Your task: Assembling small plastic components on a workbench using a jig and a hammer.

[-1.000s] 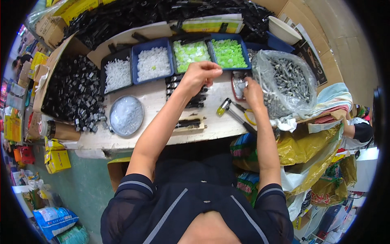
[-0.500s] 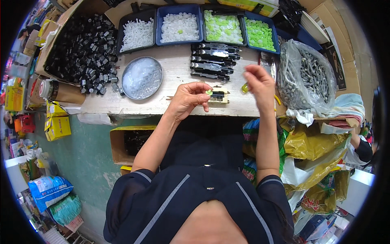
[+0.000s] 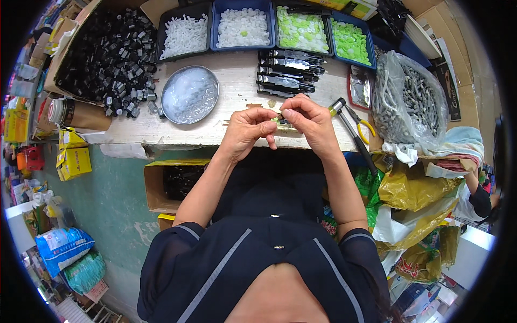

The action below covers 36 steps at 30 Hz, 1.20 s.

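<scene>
Right hand (image 3: 312,125) has come in from the right to meet the left hand (image 3: 249,133); both now sit just nearer the wearer than my landmark, the stack of black parts (image 3: 288,72); so I read two-handed fine work in place of a one-handed hold; with the right hand away, the hammer (image 3: 362,146) shows whole, right of the stack, beside yellow-handled pliers (image 3: 368,129).

Left thumb and forefinger are pinched on a small pale green piece (image 3: 276,120), near side of the stack; right fingertips are at its edge, but I can't tell whether they're clamped or only touching; other right fingers curl.

Materials, quick: the stack is long, narrow, glossy, plastic-looking; left of it, a round metal dish (image 3: 217,92) with crinkly clear film; beyond it, smooth white caps (image 3: 234,27) and green caps (image 3: 350,43); right of it, a wrinkled clear bag (image 3: 386,110) full of grey, rod-like pieces; underneath, scuffed white benchtop (image 3: 237,72).
</scene>
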Each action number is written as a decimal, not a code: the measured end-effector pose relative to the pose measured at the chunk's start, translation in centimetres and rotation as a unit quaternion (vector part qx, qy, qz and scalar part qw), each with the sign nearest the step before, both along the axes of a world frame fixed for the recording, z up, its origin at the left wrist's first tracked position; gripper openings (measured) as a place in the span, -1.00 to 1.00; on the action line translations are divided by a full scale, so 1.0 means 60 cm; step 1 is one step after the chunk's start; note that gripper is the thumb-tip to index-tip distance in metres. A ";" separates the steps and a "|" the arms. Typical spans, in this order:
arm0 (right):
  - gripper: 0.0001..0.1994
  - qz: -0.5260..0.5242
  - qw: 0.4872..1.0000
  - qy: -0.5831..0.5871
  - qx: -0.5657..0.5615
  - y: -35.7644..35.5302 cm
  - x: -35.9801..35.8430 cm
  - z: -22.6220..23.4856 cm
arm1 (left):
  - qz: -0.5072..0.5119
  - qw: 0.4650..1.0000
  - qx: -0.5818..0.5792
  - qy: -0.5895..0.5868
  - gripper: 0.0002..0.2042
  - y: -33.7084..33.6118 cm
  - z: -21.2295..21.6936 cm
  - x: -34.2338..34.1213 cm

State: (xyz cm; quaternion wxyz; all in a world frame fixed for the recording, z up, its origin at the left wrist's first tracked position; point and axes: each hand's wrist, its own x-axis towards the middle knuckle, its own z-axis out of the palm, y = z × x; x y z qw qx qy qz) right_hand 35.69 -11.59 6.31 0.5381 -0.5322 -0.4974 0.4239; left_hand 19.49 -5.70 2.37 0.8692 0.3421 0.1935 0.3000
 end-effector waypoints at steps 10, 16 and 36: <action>-0.91 0.036 0.991 -0.129 0.011 0.010 -0.009 0.005 | 0.018 1.000 0.001 0.007 -0.83 -0.002 -0.013 -0.009; -0.85 -0.034 0.978 -0.170 0.114 -0.004 -0.043 -0.026 | 0.042 0.997 -0.044 -0.044 -0.88 -0.004 -0.027 -0.006; -0.88 -0.087 0.921 -0.309 0.220 0.004 -0.038 -0.038 | 0.180 0.981 0.076 0.012 -0.89 -0.014 -0.033 0.017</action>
